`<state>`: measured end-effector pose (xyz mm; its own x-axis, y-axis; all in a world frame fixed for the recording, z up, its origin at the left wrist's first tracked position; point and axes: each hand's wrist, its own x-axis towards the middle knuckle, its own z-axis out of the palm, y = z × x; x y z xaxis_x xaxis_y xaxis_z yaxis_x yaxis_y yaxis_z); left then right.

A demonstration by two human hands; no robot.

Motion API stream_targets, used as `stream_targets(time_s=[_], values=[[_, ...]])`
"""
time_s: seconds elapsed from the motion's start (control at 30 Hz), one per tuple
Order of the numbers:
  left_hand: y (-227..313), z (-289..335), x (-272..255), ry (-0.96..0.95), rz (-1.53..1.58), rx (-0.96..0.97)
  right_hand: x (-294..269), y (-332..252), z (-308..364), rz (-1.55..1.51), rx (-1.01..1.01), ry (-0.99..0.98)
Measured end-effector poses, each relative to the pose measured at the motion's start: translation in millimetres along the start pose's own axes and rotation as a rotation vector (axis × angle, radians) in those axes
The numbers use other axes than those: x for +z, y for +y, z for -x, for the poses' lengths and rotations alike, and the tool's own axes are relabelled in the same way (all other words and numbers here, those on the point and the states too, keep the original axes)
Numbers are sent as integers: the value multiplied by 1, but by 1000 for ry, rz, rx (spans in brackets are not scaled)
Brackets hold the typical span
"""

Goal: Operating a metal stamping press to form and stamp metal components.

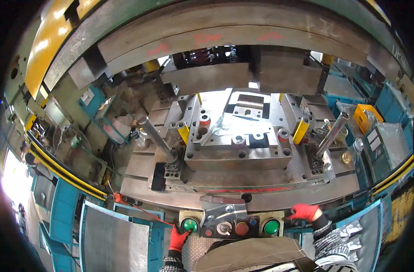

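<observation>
My left hand [178, 238], in a red glove, reaches to the left green push button [189, 225] with its fingers at the button's edge; whether it is pressed in, I cannot tell. My right hand [305, 212], also red-gloved, is raised beyond and to the right of the right green push button [271, 227], apart from it. Its fingers extend leftward and hold nothing I can see. Both buttons sit on a control box [253, 232] with smaller knobs between them. Ahead, a shiny sheet metal piece [236, 124] lies on the lower die [238, 159] of a press.
The upper die [207, 79] hangs overhead. Guide posts stand left [157, 138] and right [332, 135]. A grey tray table [111, 238] is at lower left; metal parts [352, 231] lie at lower right. A thin red cord [148, 212] runs toward my left hand. A yellow crate [366, 119] stands far right.
</observation>
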<state>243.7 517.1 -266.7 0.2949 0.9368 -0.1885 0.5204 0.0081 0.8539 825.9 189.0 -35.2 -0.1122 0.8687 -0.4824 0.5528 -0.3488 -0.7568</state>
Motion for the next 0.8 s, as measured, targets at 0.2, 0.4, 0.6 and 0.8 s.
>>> stream_targets(time_s=[0.2, 0.4, 0.6, 0.8], values=[[-8, -13, 7, -108, 161, -164, 180, 148, -52, -268, -8, 644], [4, -23, 22, -68, 134, -142, 217, 181, -66, -198, 123, 908], [-10, -9, 13, 13, 23, -265, 211, 164, -72, -233, 197, 873], [11, -18, 20, -35, 159, -178, 229, 240, -90, -253, 113, 889]])
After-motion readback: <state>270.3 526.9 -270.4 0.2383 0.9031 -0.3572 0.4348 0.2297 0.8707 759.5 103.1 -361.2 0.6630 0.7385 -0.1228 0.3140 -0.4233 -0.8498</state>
